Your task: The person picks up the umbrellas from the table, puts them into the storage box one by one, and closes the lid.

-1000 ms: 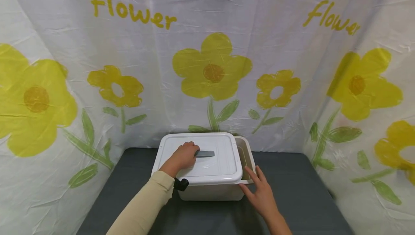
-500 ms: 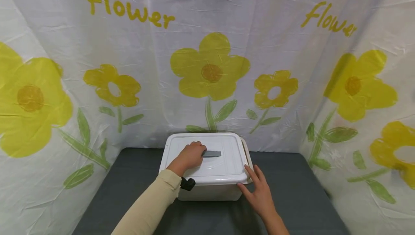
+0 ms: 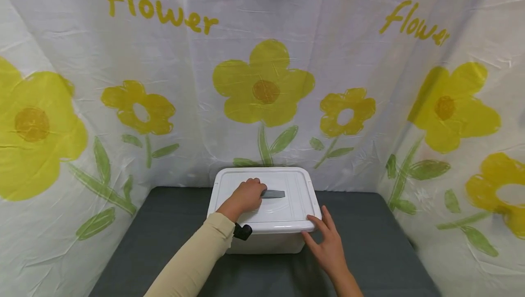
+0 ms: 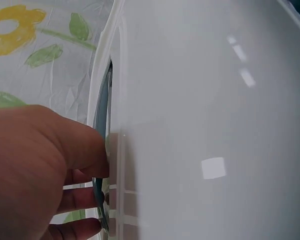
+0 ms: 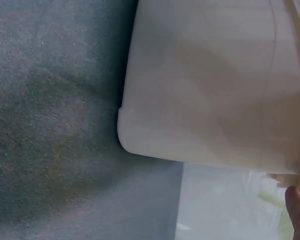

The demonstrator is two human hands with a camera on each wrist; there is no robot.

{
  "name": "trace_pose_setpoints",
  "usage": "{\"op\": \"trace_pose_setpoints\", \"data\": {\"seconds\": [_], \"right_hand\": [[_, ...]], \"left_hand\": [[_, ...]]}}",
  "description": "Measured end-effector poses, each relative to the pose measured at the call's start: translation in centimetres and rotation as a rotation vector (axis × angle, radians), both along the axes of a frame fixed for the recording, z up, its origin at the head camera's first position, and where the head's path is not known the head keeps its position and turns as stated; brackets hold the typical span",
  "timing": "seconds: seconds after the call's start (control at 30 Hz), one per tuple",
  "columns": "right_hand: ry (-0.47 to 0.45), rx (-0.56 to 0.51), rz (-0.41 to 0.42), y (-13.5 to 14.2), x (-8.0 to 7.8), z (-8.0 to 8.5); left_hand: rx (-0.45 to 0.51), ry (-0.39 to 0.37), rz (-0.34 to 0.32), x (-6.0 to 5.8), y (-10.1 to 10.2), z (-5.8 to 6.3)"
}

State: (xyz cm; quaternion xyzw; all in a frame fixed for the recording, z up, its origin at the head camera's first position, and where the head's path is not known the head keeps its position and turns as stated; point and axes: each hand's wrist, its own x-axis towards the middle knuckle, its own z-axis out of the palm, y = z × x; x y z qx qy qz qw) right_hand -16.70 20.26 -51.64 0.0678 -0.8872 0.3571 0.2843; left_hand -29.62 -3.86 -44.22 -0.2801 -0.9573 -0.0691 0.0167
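A white lid [image 3: 283,215] lies over the top of an off-white storage box [image 3: 266,244], covering its opening in the head view. My left hand [image 3: 246,197] grips the grey handle [image 3: 274,194] in the middle of the lid. The left wrist view has the fingers of the left hand [image 4: 35,170] curled about the bluish-grey handle [image 4: 103,110]. At the box's front right corner, my right hand [image 3: 327,244] touches the edge with fairly straight fingers, thumb in front. Only a bit of the right hand [image 5: 299,212] shows in the right wrist view, close to the box's side [image 5: 200,90].
The box stands on a dark grey tabletop [image 3: 369,242], near its back edge. Behind and beside the table hangs a white curtain [image 3: 197,105] printed with yellow flowers. A black wrist mount [image 3: 243,232] sits on the left wrist, overlapping the box's front.
My left hand has slid the lid to the right by its handle, and the gap along the box's right side has closed. The right hand has stayed at the front right corner.
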Motion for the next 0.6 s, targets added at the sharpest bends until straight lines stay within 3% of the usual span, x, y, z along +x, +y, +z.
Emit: {"op": "trace_pose_setpoints", "data": {"seconds": [0.3, 0.6], "right_hand": [[-0.039, -0.012, 0.001, -0.40, -0.02, -0.61], [-0.065, 0.009, 0.030, 0.31, -0.39, -0.64]], "left_hand": [[-0.029, 0.003, 0.021, 0.21, -0.07, -0.22], [0.029, -0.028, 0.029, 0.14, -0.69, -0.60]]}}
